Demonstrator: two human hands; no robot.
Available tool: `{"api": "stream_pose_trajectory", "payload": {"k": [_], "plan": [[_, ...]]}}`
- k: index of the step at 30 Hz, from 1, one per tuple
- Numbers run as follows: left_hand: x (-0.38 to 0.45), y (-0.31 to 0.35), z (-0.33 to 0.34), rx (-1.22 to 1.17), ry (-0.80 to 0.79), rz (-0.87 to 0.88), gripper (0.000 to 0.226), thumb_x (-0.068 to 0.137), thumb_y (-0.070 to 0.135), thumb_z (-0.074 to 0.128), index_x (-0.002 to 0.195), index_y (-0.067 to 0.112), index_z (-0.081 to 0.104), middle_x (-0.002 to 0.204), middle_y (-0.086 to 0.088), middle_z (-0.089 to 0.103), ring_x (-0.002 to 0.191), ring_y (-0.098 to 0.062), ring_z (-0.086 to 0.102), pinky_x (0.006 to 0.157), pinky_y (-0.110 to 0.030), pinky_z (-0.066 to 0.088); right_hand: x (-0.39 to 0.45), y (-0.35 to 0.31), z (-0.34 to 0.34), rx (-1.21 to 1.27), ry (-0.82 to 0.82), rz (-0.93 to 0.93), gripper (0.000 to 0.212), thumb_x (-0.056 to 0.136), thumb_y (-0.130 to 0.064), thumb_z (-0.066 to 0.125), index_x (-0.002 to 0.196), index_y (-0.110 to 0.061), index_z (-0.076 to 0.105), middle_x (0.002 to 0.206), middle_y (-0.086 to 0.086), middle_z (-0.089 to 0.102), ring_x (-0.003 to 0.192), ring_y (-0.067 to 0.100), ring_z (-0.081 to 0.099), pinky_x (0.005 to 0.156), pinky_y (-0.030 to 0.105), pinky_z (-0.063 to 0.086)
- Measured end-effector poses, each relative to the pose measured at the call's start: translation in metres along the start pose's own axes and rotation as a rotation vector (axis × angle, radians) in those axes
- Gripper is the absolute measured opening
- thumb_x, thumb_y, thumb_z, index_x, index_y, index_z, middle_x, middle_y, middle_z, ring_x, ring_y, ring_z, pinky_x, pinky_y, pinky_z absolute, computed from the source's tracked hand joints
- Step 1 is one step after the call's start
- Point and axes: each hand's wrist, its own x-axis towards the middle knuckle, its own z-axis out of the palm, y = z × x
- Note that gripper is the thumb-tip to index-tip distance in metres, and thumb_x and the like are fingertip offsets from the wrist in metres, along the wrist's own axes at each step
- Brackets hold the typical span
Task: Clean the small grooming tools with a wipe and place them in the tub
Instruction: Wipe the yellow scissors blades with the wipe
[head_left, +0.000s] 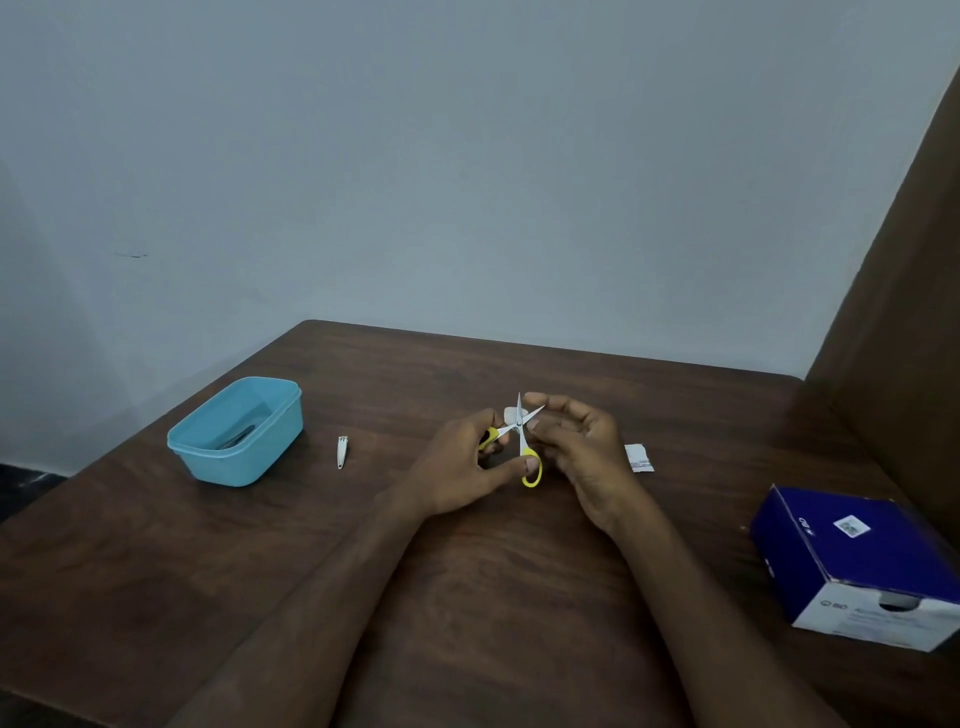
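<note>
Small scissors (521, 434) with yellow handles stand with blades spread apart and pointing up, above the middle of the table. My left hand (467, 470) grips the yellow handles, thumb at the lower loop. My right hand (576, 447) pinches a small white wipe (511, 414) against one blade near the pivot. A silver nail clipper (342, 451) lies on the table left of my hands. The light blue tub (236, 434) sits at the left, with a dark metal tool inside it.
A torn white wipe wrapper (639, 458) lies just right of my right hand. A blue and white box (857, 564) stands at the table's right edge. The brown table (467, 623) meets a grey wall behind and a brown panel at right.
</note>
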Motion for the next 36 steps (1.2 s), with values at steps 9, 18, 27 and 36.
{"api": "stream_pose_trajectory", "payload": {"k": [9, 18, 27, 36], "plan": [[0.000, 0.000, 0.002, 0.105, -0.037, 0.012, 0.048, 0.083, 0.061, 0.079, 0.091, 0.018, 0.058, 0.079, 0.012, 0.060, 0.069, -0.011, 0.058, 0.068, -0.044, 0.051, 0.004, 0.001, 0.001, 0.009, 0.080, -0.035, 0.030, 0.086, -0.012, 0.086, 0.114, -0.011, 0.076, 0.103, 0.011, 0.083, 0.083, 0.020, 0.071, 0.077, 0.035, 0.055], [0.000, 0.002, 0.001, 0.048, 0.046, 0.035, 0.045, 0.084, 0.050, 0.087, 0.078, 0.030, 0.048, 0.072, 0.011, 0.054, 0.062, -0.006, 0.045, 0.061, -0.027, 0.041, 0.013, 0.005, -0.010, -0.073, 0.363, -0.147, 0.018, 0.089, -0.004, 0.082, 0.103, -0.015, 0.079, 0.100, 0.011, 0.082, 0.082, 0.017, 0.074, 0.069, 0.027, 0.060], [0.002, 0.001, 0.002, -0.020, 0.029, 0.023, 0.025, 0.088, 0.044, 0.085, 0.099, 0.030, 0.067, 0.077, 0.013, 0.055, 0.064, -0.002, 0.048, 0.061, -0.015, 0.040, -0.001, 0.004, 0.006, -0.060, 0.092, -0.128, 0.030, 0.090, 0.010, 0.072, 0.114, -0.006, 0.074, 0.076, 0.007, 0.072, 0.068, 0.015, 0.065, 0.069, 0.035, 0.059], [0.002, -0.001, 0.003, 0.032, 0.051, -0.003, 0.045, 0.085, 0.049, 0.087, 0.078, 0.028, 0.048, 0.070, 0.010, 0.053, 0.058, -0.005, 0.044, 0.058, -0.018, 0.037, 0.004, -0.007, 0.003, 0.355, 0.245, -0.127, 0.029, 0.090, 0.015, 0.069, 0.110, -0.005, 0.072, 0.086, 0.008, 0.074, 0.071, 0.013, 0.068, 0.067, 0.024, 0.059]]}}
